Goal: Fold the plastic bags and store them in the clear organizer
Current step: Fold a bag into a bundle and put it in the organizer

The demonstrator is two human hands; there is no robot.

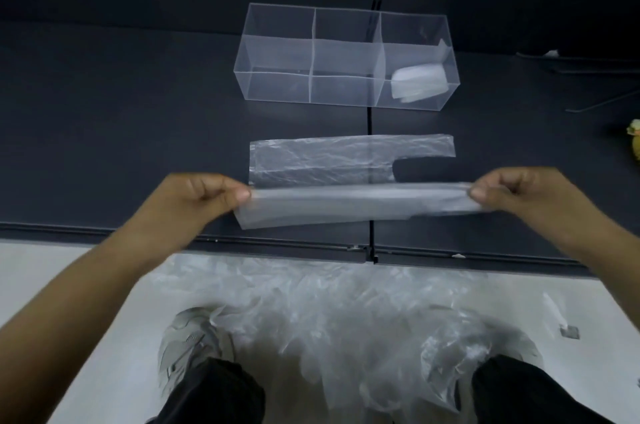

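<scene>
Dark counter [138, 132], pale floor [69, 271] below | my left hand [194, 202] and right hand [519, 195] pinch opposite ends of the clear, crinkled plastic bag [329, 164], half folded lengthwise

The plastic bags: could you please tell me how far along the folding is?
Done: one folded bag sits in the right compartment of the clear organizer. In hand: left hand and right hand pinch the near edge of a flattened bag on the table. Left: a pile of loose bags on the floor.

No readable text, labels, numbers — none anywhere.
</scene>
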